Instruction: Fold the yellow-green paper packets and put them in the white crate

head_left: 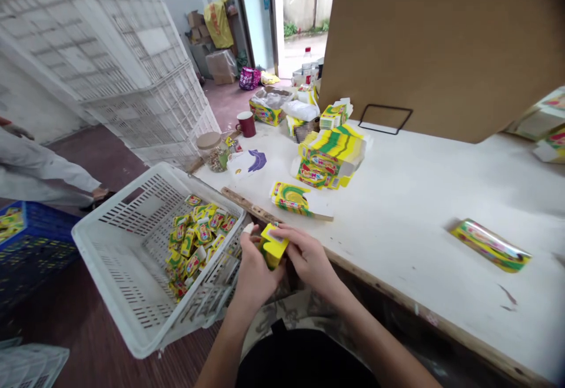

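So both hands are right on the yellow box (275, 243): left hand (257, 271) wrapped around its left side, something white on one fingertip, right hand (310, 260) with fingers bent over its right edge. Forearms are bare, both angling up to the box from below, wrists pretty close.

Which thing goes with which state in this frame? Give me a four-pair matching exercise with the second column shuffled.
Things
1. Left hand and right hand
2. White slotted crate nearest the person
3. Mug
4. Jar

States
A. Topped with a tan lid
B. Has many small yellow boxes inside
C. Dark red outside
D. Holding a yellow carton

Pairs: 1-D, 2-B, 3-C, 4-A
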Available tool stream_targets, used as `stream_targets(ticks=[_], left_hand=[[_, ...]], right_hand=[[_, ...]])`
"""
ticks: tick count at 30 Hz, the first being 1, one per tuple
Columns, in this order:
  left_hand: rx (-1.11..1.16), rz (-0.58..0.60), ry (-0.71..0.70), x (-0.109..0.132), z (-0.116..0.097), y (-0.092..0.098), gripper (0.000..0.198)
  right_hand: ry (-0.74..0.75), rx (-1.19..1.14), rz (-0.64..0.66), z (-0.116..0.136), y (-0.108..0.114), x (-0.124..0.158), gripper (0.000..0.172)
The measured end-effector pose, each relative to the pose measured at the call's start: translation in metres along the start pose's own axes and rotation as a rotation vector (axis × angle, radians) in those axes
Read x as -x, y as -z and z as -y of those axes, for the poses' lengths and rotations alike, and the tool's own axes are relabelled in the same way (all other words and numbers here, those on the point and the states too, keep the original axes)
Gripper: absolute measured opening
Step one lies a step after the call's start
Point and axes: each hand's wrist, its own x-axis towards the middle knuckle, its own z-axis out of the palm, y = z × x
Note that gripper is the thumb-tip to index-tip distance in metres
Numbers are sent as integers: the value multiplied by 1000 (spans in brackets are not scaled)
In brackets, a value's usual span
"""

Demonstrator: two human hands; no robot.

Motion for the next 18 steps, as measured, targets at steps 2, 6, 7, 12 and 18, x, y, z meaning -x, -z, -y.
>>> stream_targets(ticks=[2, 6, 7, 12, 18], left_hand=[[-48, -49, 36, 2, -2, 5, 69], [-134, 105, -31, 0, -8, 23, 53], [-128, 132, -24, -1, -10, 27, 58], [-84, 240, -15, -6, -14, 34, 77], [-146, 197, -46, -6, -12, 30, 72]], right_hand=[[10, 11, 13, -4, 1, 0, 38], [65, 140, 215, -4, 11, -1, 46], [72, 158, 252, -3, 15, -2, 42], [111, 156, 429, -2, 34, -9, 33], [58, 204, 399, -9, 23, -1, 55]])
